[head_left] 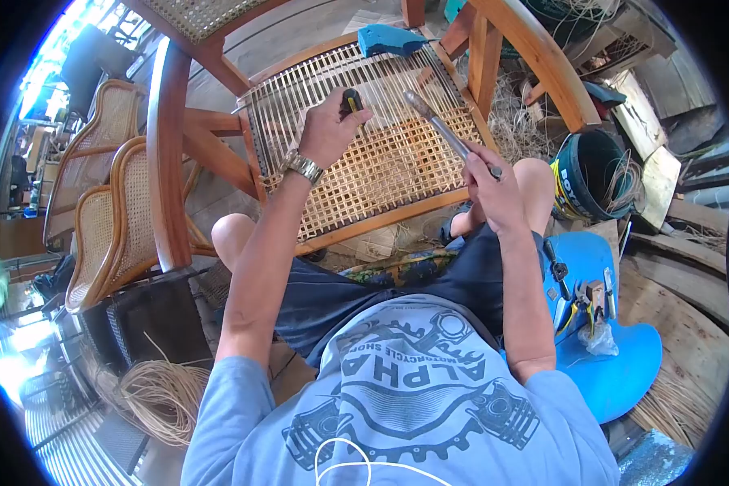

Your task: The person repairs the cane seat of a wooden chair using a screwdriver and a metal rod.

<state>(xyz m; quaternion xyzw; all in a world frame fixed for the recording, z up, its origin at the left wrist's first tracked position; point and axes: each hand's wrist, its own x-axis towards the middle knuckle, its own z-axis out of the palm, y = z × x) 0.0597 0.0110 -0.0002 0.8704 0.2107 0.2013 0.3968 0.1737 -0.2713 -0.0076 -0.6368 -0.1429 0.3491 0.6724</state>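
A wooden chair frame lies in front of my knees, its seat panel [381,154] partly woven with cane and still bare strands at the far end. My left hand [328,130] rests on the weave and grips a small tool with a black and yellow handle [351,101]. My right hand [494,190] holds a long metal tool [437,125] by its lower end; the shaft points up and left over the woven cane, its tip hovering near the right edge of the seat.
A wooden leg [166,154] of the frame rises at left. Finished rattan chairs [97,219] stand further left. A dark bucket [591,174] with cane strands sits at right, a blue stool [616,356] carrying pliers and small tools beside my right thigh. A cane coil [158,397] lies lower left.
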